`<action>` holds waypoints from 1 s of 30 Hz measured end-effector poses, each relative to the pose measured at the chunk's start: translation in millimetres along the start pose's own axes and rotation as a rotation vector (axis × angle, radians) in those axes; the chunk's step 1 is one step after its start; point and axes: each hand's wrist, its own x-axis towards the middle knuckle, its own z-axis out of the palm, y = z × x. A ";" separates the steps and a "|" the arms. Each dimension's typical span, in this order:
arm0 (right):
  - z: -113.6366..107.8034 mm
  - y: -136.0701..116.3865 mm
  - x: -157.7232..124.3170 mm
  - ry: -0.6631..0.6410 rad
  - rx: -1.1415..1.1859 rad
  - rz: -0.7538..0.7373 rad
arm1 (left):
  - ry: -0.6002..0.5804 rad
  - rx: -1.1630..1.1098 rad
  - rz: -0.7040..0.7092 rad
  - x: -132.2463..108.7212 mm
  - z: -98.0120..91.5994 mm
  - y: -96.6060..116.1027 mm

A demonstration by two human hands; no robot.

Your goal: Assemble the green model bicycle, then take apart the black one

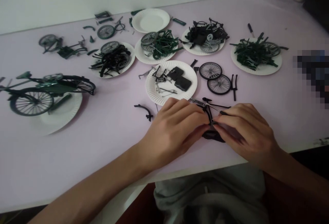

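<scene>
Near the table's front edge, my left hand [177,128] is closed around the left side of a small black bicycle frame [210,112]. My right hand [246,131] pinches at the same frame from the right, its fingertips close to those of the left. A thin screwdriver with a black handle [224,113] lies under the right fingers, its shaft pointing up and left over the frame. Below the fingertips a dark part [214,135] shows against the table. What exactly the fingertips pinch is partly hidden.
Beyond my hands is a paper plate [150,92] with black and silver parts. Two black wheels [210,70] and a fork [234,87] lie right of it. More part-filled plates stand behind. A green model bicycle [38,94] is at the left; a curved black part [144,110] lies nearer.
</scene>
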 end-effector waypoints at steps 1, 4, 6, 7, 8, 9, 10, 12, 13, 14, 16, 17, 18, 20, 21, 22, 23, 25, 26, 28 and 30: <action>0.2 0.1 -0.1 -0.001 0.000 0.004 | -0.027 0.047 0.059 0.1 -0.7 0.6; 0.2 0.6 -0.9 0.009 0.022 0.023 | -0.116 0.172 0.204 -0.3 -2.0 4.2; 0.0 0.6 -1.1 0.019 0.037 0.043 | -0.162 0.235 0.243 -0.7 -2.0 6.3; -0.1 0.6 -1.1 0.022 0.043 0.053 | -0.180 0.259 0.251 -0.8 -1.8 6.9; -0.2 0.5 -0.9 0.023 0.047 0.059 | -0.192 0.277 0.257 -0.7 -1.3 7.1; -0.3 0.4 -0.6 0.024 0.051 0.059 | -0.199 0.286 0.261 -0.5 -0.8 7.1; -0.4 0.2 -0.2 0.026 0.056 0.058 | -0.200 0.290 0.265 -0.2 -0.2 6.9; -0.7 -0.1 0.5 0.027 0.065 0.062 | -0.188 0.287 0.270 0.6 0.8 6.6; -0.9 -0.1 0.7 0.029 0.068 0.064 | -0.186 0.285 0.272 1.1 0.8 6.7; -1.2 -0.1 0.8 0.029 0.070 0.068 | -0.185 0.285 0.271 1.4 0.2 6.7; -1.8 0.0 0.7 0.030 0.077 0.074 | -0.174 0.285 0.276 1.9 -3.3 6.5; -2.2 0.1 0.6 0.031 0.086 0.075 | -0.168 0.283 0.280 1.9 -6.3 5.8; -2.6 0.3 0.4 0.030 0.096 0.075 | -0.159 0.278 0.289 2.0 -10.1 4.6; -3.4 0.5 -0.1 0.030 0.120 0.078 | -0.144 0.273 0.298 1.9 -18.4 0.4; -3.8 0.5 -0.4 0.029 0.128 0.082 | -0.141 0.278 0.297 1.8 -22.4 -2.4; -4.2 0.5 -0.6 0.026 0.132 0.087 | -0.143 0.289 0.286 1.6 -25.6 -5.5; -4.5 0.5 -0.8 0.025 0.133 0.091 | -0.143 0.300 0.277 1.5 -27.9 -8.7; -5.0 0.4 -1.2 0.023 0.135 0.100 | -0.152 0.310 0.267 1.1 -29.5 -13.9; -5.1 0.4 -1.2 0.022 0.136 0.102 | -0.156 0.306 0.269 0.9 -28.9 -15.6; -4.9 0.3 -1.1 0.023 0.138 0.104 | -0.166 0.291 0.266 0.5 -26.2 -17.1; -4.4 0.2 -0.8 0.023 0.136 0.102 | -0.166 0.285 0.254 0.1 -23.1 -16.7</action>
